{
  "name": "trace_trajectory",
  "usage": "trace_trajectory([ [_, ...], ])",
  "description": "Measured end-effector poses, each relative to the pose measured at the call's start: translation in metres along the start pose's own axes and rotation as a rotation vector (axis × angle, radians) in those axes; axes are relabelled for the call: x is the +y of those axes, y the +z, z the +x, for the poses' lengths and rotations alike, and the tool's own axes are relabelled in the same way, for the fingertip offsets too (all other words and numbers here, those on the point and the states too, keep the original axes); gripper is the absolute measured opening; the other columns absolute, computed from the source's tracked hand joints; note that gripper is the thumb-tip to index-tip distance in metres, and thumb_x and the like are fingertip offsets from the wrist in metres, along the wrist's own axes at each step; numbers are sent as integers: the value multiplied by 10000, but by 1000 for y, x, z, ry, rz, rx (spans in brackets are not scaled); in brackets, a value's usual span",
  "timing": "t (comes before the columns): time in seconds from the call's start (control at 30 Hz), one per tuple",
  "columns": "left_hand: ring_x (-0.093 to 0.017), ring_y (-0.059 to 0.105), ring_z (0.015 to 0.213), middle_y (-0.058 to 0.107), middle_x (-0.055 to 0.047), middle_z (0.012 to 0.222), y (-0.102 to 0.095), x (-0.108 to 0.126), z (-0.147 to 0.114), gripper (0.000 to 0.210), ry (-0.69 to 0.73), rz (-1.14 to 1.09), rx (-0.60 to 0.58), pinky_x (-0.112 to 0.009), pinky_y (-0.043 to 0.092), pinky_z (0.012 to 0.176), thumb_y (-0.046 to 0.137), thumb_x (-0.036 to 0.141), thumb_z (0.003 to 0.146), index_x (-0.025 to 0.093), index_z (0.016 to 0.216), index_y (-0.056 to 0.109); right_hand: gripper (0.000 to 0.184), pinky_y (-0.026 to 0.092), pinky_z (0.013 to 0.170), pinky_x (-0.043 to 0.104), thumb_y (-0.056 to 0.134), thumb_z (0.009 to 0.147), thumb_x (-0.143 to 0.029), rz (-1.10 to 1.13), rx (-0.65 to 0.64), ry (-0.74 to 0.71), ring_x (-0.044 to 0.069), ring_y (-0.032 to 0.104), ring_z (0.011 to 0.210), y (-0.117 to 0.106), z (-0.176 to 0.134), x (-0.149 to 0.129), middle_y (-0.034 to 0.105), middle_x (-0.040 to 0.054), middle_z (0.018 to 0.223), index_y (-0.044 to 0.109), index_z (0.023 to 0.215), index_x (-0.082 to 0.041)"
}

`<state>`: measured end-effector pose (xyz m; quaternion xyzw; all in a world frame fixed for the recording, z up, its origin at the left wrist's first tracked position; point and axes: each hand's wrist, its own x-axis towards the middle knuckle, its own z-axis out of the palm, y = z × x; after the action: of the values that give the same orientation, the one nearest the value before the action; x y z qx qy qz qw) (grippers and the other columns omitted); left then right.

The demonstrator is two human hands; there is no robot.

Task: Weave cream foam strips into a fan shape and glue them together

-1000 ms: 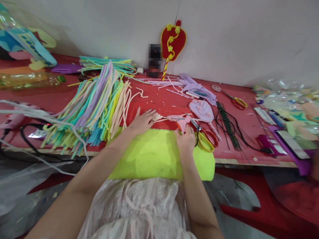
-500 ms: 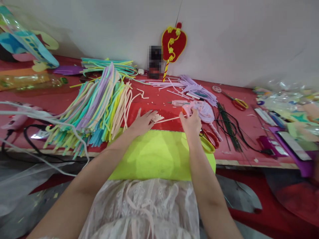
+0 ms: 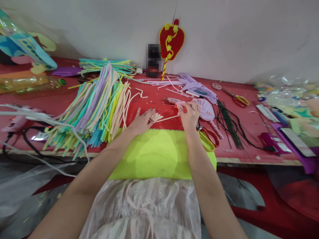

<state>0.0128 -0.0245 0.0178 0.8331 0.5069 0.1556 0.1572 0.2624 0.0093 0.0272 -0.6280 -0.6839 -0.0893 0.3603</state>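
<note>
My left hand (image 3: 139, 124) lies palm down, its thumb and forefinger closed at the edge of a small folded piece of cream pipe cleaner (image 3: 156, 117) on the table; the outer fingers are spread. From that piece a straight cream length (image 3: 165, 119) runs to my right hand (image 3: 189, 114). There the fingers are pinched together at its far end, though the exact grip is partly hidden. Just beyond the right fingers is a pink object with an orange spot (image 3: 177, 105), partly covered. Scissors with red and yellow handles (image 3: 209, 138) lie beside my right wrist.
A thick bundle of coloured pipe cleaners (image 3: 96, 103) spreads at left, near a pink glue gun (image 3: 18, 119) and cables. Purple pipe cleaners (image 3: 196, 86) lie behind my right hand. A red decoration (image 3: 171, 41) stands by the wall. Yellow-green sheet (image 3: 154, 154) covers the front edge.
The view has shifted slightly. My right hand has moved a little at the strip's far end, and the orange spot beyond its fingers sits farther left. My left hand stays at the folded piece.
</note>
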Motion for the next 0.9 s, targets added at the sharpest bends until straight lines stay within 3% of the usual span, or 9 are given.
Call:
trace_trajectory([
  [0.1, -177, 272, 1408, 334, -59, 1513, -4, 2, -1, 533, 11, -8, -4, -479, -71, 1168, 369, 275, 913, 232, 1432, 257, 231, 406, 908, 360, 545, 891, -362, 151, -58, -83, 203, 535, 975, -3, -9, -9, 608, 75, 983, 697, 939, -195],
  [0.23, -181, 228, 1424, 313, -55, 1524, -13, 2, -5, 472, 74, 21, 4, -460, -56, 1171, 390, 347, 924, 238, 1383, 363, 188, 459, 828, 284, 563, 888, -325, 425, -259, -232, 156, 577, 877, 5, -24, -21, 600, 45, 922, 695, 918, -195],
  [0.37, -195, 269, 1409, 340, -71, 1511, -15, -5, -6, 578, 92, 4, 23, -453, -47, 1171, 488, 410, 895, 239, 1421, 321, 138, 474, 773, 281, 616, 855, -304, 595, -358, -291, 151, 581, 822, 15, -29, -19, 598, 38, 902, 701, 898, -205],
  [0.63, -207, 329, 1380, 473, -45, 1427, -15, -8, -5, 419, 144, -28, -30, -490, 3, 1159, 529, 381, 892, 275, 1296, 490, 102, 464, 794, 324, 618, 853, -284, 640, -444, -268, 166, 583, 821, 18, -27, -10, 610, 35, 883, 699, 863, -223],
  [0.9, -196, 547, 1193, 607, -38, 1286, -14, -9, -5, 468, 99, -95, -5, -481, 38, 1159, 575, 370, 868, 280, 1313, 463, 80, 451, 803, 313, 589, 869, -226, 634, -434, -284, 162, 576, 832, 18, -26, -11, 595, 34, 882, 662, 848, -202],
])
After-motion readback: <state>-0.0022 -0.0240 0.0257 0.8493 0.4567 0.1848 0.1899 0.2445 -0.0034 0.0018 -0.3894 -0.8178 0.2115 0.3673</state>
